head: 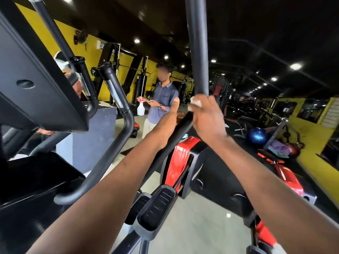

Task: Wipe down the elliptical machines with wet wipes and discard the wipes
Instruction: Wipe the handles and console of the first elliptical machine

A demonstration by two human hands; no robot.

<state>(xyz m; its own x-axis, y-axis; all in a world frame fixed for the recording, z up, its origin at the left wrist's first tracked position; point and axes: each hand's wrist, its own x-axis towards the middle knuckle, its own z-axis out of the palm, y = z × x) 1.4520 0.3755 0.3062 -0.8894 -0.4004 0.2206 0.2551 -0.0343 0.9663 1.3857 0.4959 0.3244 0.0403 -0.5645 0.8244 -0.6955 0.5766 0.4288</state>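
Right hand (205,118) grips the handlebar (197,46), wipe (194,103) under curled fingers; left hand (171,114) apparently holds the bar below, thumb up.

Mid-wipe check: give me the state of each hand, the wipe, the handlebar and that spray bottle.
right hand: wrapped round the handlebar, wipe under the fingers
wipe: white, crumpled, pressed to the bar
left hand: holds the bar lower down, thumb up
handlebar: black, upright
spray bottle: held by a bystander
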